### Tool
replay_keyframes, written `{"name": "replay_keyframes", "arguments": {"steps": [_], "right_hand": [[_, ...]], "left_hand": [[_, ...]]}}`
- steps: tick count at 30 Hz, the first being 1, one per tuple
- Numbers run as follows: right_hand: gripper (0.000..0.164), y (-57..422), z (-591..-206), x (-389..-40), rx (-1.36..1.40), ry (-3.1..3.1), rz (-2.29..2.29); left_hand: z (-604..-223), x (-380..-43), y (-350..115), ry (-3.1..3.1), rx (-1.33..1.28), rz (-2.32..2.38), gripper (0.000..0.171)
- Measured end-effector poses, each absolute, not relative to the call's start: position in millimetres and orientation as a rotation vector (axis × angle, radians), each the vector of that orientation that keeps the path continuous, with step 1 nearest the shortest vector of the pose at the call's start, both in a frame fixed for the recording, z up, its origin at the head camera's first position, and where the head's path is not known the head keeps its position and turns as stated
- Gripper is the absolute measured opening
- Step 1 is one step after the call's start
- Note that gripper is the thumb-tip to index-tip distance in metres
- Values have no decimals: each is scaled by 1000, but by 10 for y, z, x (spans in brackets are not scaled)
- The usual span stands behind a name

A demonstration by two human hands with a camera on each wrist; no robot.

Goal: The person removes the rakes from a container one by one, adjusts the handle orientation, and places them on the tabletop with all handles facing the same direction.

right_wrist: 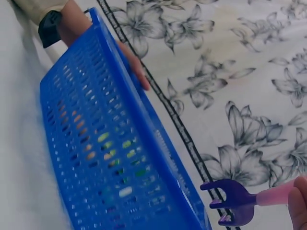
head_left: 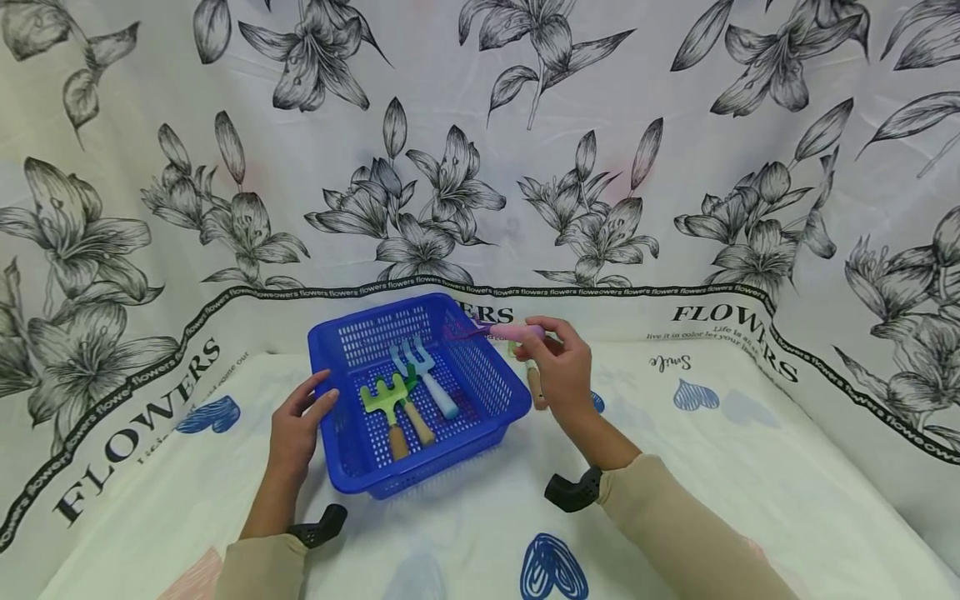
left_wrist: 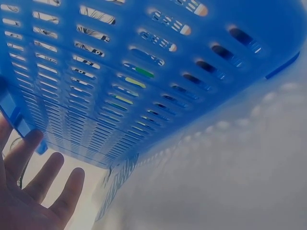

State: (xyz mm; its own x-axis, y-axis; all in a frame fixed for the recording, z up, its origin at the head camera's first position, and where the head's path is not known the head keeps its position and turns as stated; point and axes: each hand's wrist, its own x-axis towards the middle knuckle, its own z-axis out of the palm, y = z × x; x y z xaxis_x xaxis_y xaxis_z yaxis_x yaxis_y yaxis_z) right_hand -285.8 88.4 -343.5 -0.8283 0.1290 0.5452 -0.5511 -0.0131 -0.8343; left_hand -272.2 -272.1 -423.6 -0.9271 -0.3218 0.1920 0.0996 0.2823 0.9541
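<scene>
My right hand (head_left: 564, 362) grips the pink handle of a purple hand fork (right_wrist: 235, 201), its tines above the right side of a blue plastic basket (head_left: 420, 492). At the basket's left rim, my left hand (head_left: 296, 425) touches the edge, its fingers (left_wrist: 72, 191) spread and fairly straight in the left wrist view. Inside lie a light green hand fork (head_left: 385, 396) with a wooden handle, a light blue hand fork (head_left: 435, 387), and a darker green tool whose wooden handle (head_left: 417, 423) shows. The darker tool's head is partly hidden.
Beyond the basket's right side, partly behind my right hand, lies another tool with a wooden handle (head_left: 536, 387). A white cloth with printed hearts (head_left: 553, 567) covers the surface. A flower-printed curtain (head_left: 450, 167) stands behind.
</scene>
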Motion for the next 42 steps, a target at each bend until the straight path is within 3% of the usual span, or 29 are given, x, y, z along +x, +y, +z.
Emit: {"name": "replay_keyframes", "arguments": {"steps": [25,42], "right_hand": [[29,1700,-3945,-2799,175,-1926,1706],[33,2010,-4208,-2791,-30,-2043,1559]], "left_hand": [[-4196,-2708,-2694,-2220,213,-1694,58],[-4212,-2707,-2698,-2227,222,-1697,58]]}}
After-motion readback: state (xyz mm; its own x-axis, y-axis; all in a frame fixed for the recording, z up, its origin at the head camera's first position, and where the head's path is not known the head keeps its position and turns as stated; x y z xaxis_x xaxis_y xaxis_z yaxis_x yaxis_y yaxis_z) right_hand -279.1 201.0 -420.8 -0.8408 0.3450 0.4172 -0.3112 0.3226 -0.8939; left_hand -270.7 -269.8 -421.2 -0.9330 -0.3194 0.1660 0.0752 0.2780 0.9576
